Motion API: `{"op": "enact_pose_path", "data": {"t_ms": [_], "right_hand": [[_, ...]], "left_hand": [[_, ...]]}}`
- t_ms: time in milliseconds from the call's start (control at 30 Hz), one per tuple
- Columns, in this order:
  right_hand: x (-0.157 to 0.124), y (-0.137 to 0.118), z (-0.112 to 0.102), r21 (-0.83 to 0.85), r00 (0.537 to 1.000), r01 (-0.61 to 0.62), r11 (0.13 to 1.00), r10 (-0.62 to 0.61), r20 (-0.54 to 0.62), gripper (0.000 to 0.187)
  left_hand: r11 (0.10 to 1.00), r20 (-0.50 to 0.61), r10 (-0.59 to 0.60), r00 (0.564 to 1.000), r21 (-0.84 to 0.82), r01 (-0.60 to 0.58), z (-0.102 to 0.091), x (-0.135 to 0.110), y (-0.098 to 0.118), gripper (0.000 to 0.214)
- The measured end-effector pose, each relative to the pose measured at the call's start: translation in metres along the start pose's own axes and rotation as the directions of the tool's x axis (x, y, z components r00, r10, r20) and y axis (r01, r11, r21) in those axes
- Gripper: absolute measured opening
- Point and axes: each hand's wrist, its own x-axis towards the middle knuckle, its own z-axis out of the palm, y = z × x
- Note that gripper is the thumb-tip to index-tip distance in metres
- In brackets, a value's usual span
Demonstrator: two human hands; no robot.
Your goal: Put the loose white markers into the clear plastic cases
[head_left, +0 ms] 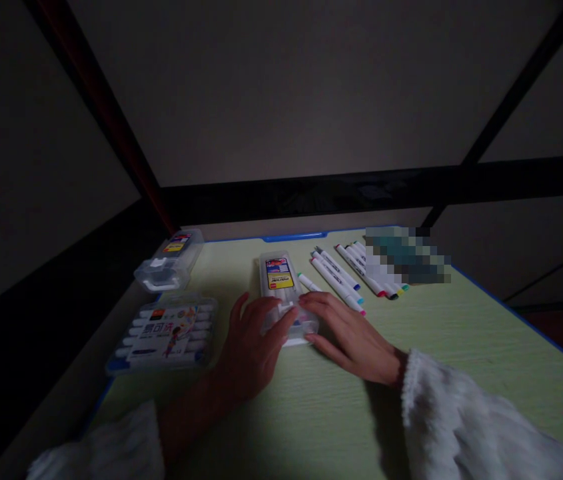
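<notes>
A clear plastic marker case [287,297] with a yellow, red and blue label lies on the table in front of me, its white latch end towards me. My left hand [251,343] grips its near left corner, with the thumb by the latch. From the other side my right hand [351,333] holds the near right corner, fingers on top and thumb low at the edge. Both hands are closed around this end and cover part of it. A white marker with a green end [308,281] lies against the right side of the case.
Several white markers [334,277] with coloured ends lie to the right, more of them [368,263] beside a blurred-out object [406,257]. At the left stand a clear case [171,263] and a flat case full of markers [164,333]. The pale green table [461,333] has a blue edge.
</notes>
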Motion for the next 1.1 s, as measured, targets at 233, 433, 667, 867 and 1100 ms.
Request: {"op": "enact_pose_path", "data": {"t_ms": [233, 433, 667, 867, 1100], "right_hand": [[-0.001, 0.001, 0.001, -0.022, 1.0, -0.014, 1.0, 0.014, -0.013, 0.039], [-0.001, -0.001, 0.0, -0.04, 1.0, -0.024, 0.999, 0.024, -0.004, 0.039], [-0.002, -0.002, 0.001, -0.043, 1.0, -0.014, 0.999, 0.014, -0.012, 0.038], [-0.002, -0.002, 0.001, -0.049, 1.0, -0.003, 0.999, 0.002, -0.011, 0.037], [-0.003, -0.003, 0.0, -0.036, 1.0, -0.008, 0.999, 0.008, -0.006, 0.037]], "left_hand": [[0.998, 0.033, 0.011, 0.999, 0.061, -0.013, -0.007, 0.003, -0.004, 0.029], [0.992, 0.012, 0.063, 0.998, 0.113, -0.064, -0.011, 0.005, -0.007, 0.026], [0.99, 0.008, 0.029, 1.0, 0.138, -0.03, -0.009, 0.007, -0.014, 0.038], [0.981, 0.018, -0.075, 0.997, 0.182, 0.071, -0.009, 0.009, -0.022, 0.037], [0.964, 0.064, -0.159, 0.985, 0.226, 0.14, -0.01, 0.009, -0.034, 0.029]]}}
